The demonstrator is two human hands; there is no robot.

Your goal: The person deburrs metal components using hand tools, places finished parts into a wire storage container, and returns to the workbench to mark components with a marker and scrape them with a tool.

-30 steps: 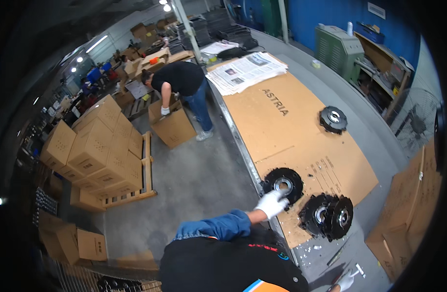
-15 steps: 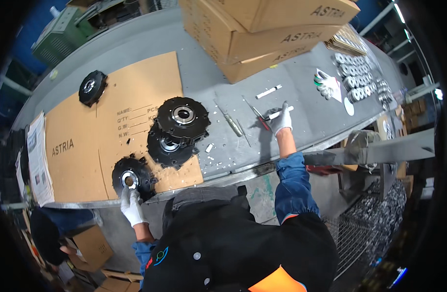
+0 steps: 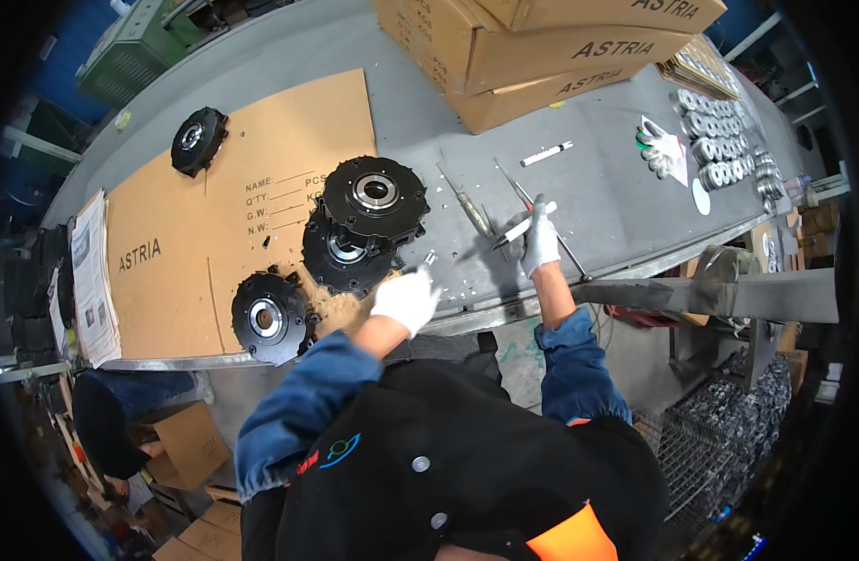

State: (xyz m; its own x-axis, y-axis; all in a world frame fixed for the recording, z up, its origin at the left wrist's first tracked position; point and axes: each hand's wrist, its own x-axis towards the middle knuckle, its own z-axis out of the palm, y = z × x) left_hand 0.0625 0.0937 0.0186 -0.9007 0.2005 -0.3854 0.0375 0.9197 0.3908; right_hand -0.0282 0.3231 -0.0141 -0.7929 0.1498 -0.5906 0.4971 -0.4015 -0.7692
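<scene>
A white marker pen (image 3: 523,226) with a dark tip pointing left is gripped in my gloved right hand (image 3: 541,245). Beside that hand lies a thin tool with a red handle part (image 3: 524,198), partly hidden by the glove. My gloved left hand (image 3: 407,301) hovers over the table's near edge, its fingers blurred, close to a small white piece (image 3: 430,258). Left of it sits a black round housing (image 3: 271,317) with a metal ring in its centre. Two more housings overlap behind, the upper one (image 3: 374,194) resting partly on the lower one (image 3: 340,255).
Flattened cardboard (image 3: 186,271) lies under the housings, with another housing (image 3: 199,142) farther back. A screwdriver (image 3: 473,213) and second marker (image 3: 547,154) lie mid-table. Stacked boxes (image 3: 504,107) stand behind; gloves (image 3: 660,152) and metal rings (image 3: 724,150) are right. A person (image 3: 107,425) is lower left.
My left hand has left the near housing and moved right, toward the small white piece. My right hand still holds the marker, its tip now angled lower. The whole view has shifted slightly.
</scene>
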